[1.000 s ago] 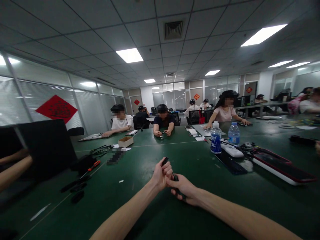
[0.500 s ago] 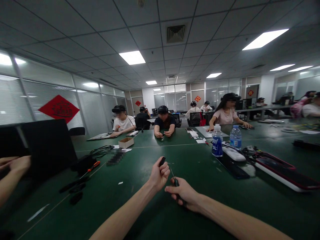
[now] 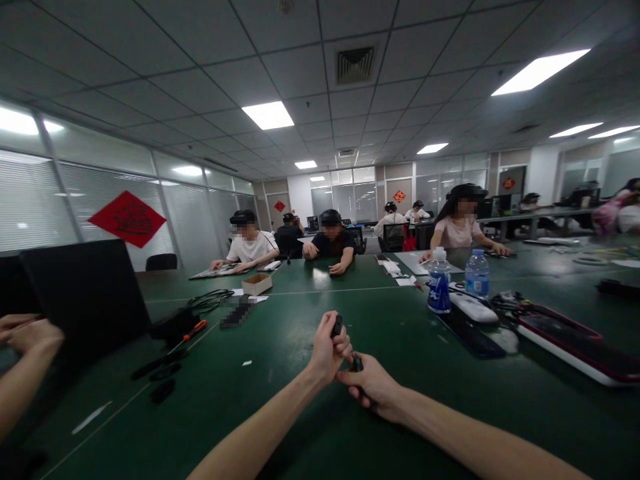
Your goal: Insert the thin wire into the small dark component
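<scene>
My left hand point(image 3: 327, 353) is closed round a small black object point(image 3: 337, 325), whose end shows above my fingers; its kind is unclear. My right hand point(image 3: 375, 387) grips a screwdriver with a dark handle point(image 3: 357, 364), thumb along its side. Its shaft is hidden at this moment, lying toward my left fist. Both hands are close together over the green tabletop point(image 3: 280, 393), the right a little nearer to me and lower.
At left lie an orange-handled screwdriver point(image 3: 196, 330), black parts point(image 3: 163, 391) and cables point(image 3: 210, 301), near an open box point(image 3: 257, 285). Another person's hands point(image 3: 37, 337) are at the left edge. Bottles point(image 3: 439, 283) and a red-edged device point(image 3: 565, 337) stand or lie at right.
My hands have come closer together, and the screwdriver's shaft, visible before, is now hidden. The view has shifted slightly. The person opposite has moved their hands apart.
</scene>
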Demonstrator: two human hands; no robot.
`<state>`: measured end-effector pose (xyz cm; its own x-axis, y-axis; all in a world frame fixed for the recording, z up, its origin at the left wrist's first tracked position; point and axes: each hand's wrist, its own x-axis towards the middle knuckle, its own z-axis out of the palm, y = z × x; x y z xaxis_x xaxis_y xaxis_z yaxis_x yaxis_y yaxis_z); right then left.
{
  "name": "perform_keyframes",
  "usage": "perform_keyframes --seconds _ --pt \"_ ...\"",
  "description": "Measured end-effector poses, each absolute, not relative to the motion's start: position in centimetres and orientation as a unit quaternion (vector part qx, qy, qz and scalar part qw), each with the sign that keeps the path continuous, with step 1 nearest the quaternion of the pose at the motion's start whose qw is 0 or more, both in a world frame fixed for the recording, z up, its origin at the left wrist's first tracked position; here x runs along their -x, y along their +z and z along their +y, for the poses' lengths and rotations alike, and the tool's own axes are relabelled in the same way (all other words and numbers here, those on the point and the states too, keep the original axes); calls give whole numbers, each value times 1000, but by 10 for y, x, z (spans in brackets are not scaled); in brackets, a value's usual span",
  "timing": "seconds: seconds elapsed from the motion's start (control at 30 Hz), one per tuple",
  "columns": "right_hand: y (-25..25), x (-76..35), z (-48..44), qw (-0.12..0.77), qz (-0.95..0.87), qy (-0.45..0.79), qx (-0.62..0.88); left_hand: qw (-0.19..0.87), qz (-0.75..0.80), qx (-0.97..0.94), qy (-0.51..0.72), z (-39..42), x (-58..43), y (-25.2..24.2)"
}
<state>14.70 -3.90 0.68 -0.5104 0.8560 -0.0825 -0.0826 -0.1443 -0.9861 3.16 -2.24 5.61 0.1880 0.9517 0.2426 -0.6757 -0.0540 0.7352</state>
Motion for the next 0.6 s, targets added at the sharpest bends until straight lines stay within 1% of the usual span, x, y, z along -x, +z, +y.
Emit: perform_keyframes --seconds 0.3,0.5,0.6 --pt "4 -146 -39 373 -536 679 335 611 179 -455 622 -29 -39 53" --pt "3 -153 -34 350 -557 669 347 597 184 -476 618 -26 -33 52" --pt "5 -160 -28 346 -581 639 366 583 205 -480 623 -21 -27 50"
